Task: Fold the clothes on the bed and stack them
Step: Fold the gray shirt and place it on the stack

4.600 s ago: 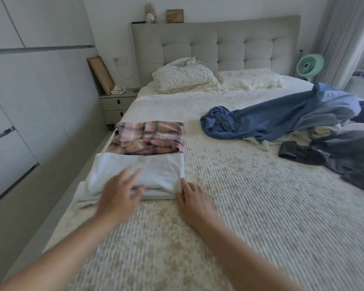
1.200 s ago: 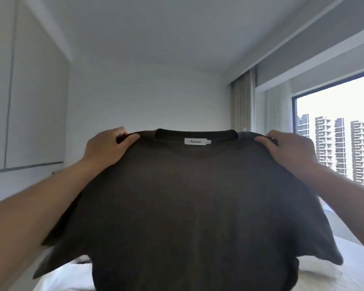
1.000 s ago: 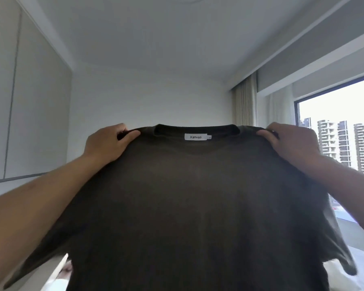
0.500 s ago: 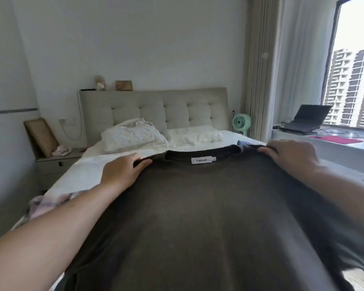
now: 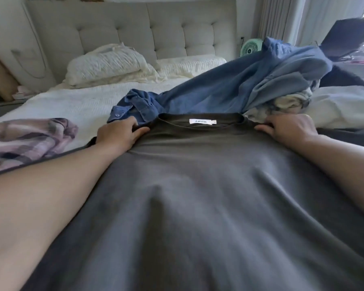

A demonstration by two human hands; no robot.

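A dark grey T-shirt (image 5: pixel 198 196) stretches from its collar with a white label toward me, filling the lower view. My left hand (image 5: pixel 119 134) grips its left shoulder and my right hand (image 5: pixel 288 128) grips its right shoulder, both low over the bed. Behind the collar lies a blue denim shirt (image 5: pixel 229 89) on a heap of unfolded clothes. The folded plaid garment (image 5: pixel 27 137) lies at the left.
The white bed cover (image 5: pixel 78 101) shows at the left, with pillows (image 5: pixel 107 64) against the grey padded headboard (image 5: pixel 135 28). A green fan (image 5: pixel 251 48) stands beside the bed at the right. A dark laptop (image 5: pixel 349 36) sits by the window.
I took the dark T-shirt from the heap, held it up high by the shoulders, and have brought it down toward the bed. Both hands keep their hold on the shoulders.
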